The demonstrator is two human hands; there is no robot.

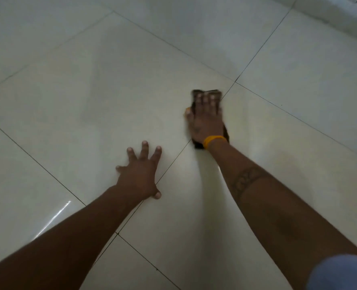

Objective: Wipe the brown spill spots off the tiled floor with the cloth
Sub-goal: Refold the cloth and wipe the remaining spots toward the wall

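- The cloth (pixel 207 93) is seen as a dark brown, folded pad, blurred in the frame, with a small orange patch showing at its left edge beside the thumb.
- It is laid flat on the tiled floor (pixel 89 80), on the grout line that runs diagonally up to the four-tile corner; that corner lies just up and to the right of the cloth.
- Most of the cloth is covered by the right hand (pixel 206 120); only its far edge past the fingertips and a dark strip by the wrist are left showing.
- The right hand is pressed palm-down on the cloth, with the fingers (pixel 204 101) straight and held close together, not curled round it.
- A yellow wristband (pixel 214 141) is worn on the right wrist.
- The left hand (pixel 140 176) is placed flat on the bare tile, nearer the person than the cloth and just left of the same grout line; its fingers are spread wide apart and nothing is held.
- No brown spots can be made out on the pale, glossy tiles around the cloth.
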